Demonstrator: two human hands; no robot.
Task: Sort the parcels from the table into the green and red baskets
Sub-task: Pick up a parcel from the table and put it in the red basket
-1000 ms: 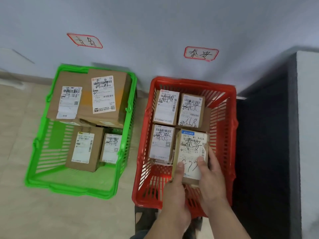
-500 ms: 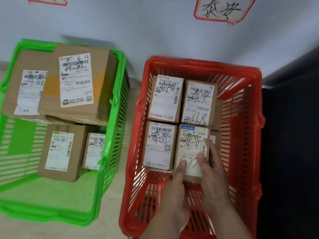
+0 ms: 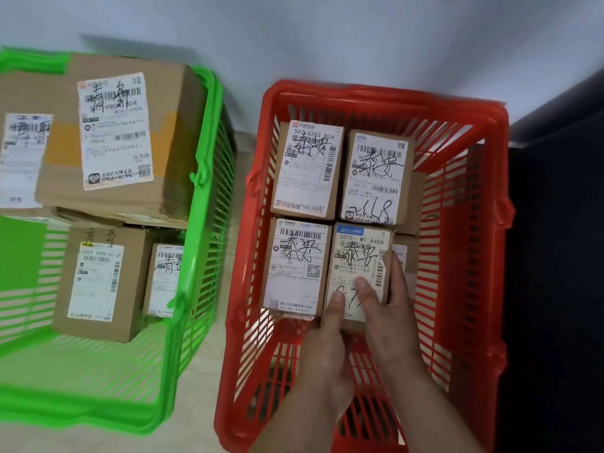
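Both hands grip one parcel in the red basket's near-right part, left hand at its near edge, right hand curled round its right side.

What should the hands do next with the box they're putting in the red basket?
Probably let go and lift away. Both the left hand and right hand hold the parcel marked 501E, which already sits inside the red basket, lined up beside three other labelled parcels. It looks level with its neighbours, so it seems placed.
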